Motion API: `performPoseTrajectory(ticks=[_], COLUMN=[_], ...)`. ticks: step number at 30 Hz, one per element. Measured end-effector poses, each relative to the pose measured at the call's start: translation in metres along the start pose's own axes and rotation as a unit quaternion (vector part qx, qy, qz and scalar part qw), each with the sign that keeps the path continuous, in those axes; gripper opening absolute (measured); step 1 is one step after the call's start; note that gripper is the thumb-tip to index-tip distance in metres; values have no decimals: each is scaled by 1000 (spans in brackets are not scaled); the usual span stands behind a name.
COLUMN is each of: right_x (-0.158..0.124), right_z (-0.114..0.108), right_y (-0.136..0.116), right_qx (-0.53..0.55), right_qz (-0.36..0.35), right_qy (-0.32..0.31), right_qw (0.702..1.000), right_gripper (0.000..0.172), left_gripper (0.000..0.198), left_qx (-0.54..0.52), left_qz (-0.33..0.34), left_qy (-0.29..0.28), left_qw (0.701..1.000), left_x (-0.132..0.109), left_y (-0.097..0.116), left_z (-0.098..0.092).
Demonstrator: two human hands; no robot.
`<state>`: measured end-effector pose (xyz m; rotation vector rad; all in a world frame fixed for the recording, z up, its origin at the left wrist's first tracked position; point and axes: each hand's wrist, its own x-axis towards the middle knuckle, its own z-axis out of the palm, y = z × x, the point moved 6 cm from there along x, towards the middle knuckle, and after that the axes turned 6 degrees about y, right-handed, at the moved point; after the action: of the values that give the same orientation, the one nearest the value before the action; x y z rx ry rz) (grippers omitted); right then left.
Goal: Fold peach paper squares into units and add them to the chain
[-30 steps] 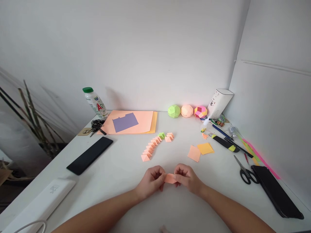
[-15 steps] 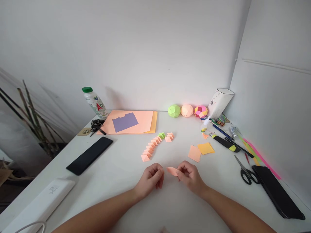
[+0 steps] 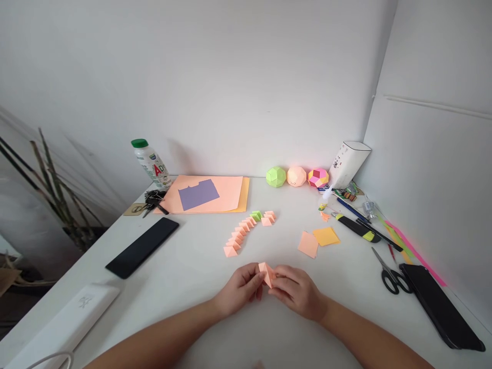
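A small folded peach paper piece (image 3: 266, 274) is held up over the table between my two hands. My left hand (image 3: 242, 284) pinches its left side with thumb and fingers. On the other side, the fingers of my right hand (image 3: 298, 291) close on its right edge. Beyond them a curved row of folded peach pieces (image 3: 238, 236) lies on the table, with green pieces (image 3: 255, 215) at its far end. A short row of peach pieces (image 3: 268, 219) sits beside the green ones. Peach square sheets (image 3: 308, 244) and yellow square sheets (image 3: 326, 236) lie to the right.
Scissors (image 3: 391, 277), a cutter (image 3: 355, 227), a glue bottle (image 3: 326, 197) and a black case (image 3: 442, 307) lie right. Three paper balls (image 3: 296, 176) stand by the wall. Left are large sheets (image 3: 234, 192), a bottle (image 3: 151, 164), a black slab (image 3: 142, 247) and a white device (image 3: 69, 328).
The peach piece has turned and now shows a pointed, folded shape. My left hand has moved right and taken hold of it, while my right hand still grips it.
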<state>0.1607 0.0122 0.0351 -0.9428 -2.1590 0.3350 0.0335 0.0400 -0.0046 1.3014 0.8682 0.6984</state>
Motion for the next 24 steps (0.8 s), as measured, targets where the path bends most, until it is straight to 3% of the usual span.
performPoseTrajectory(ticks=[4, 15, 24], right_x=[-1, 1, 3], right_z=[-2, -10, -11], right_y=[6, 1, 7], right_qx=[65, 97, 135], right_qz=[30, -12, 58], right_qy=[19, 86, 119], right_qw=[997, 992, 982], right_gripper=[14, 16, 11], left_gripper=[37, 35, 35], left_qx=[-3, -4, 21], left_qz=[7, 20, 15], left_qy=[2, 10, 29], left_qw=[1000, 1000, 999], left_x=[0, 2, 1], left_y=[1, 2, -2], left_z=[-1, -3, -4])
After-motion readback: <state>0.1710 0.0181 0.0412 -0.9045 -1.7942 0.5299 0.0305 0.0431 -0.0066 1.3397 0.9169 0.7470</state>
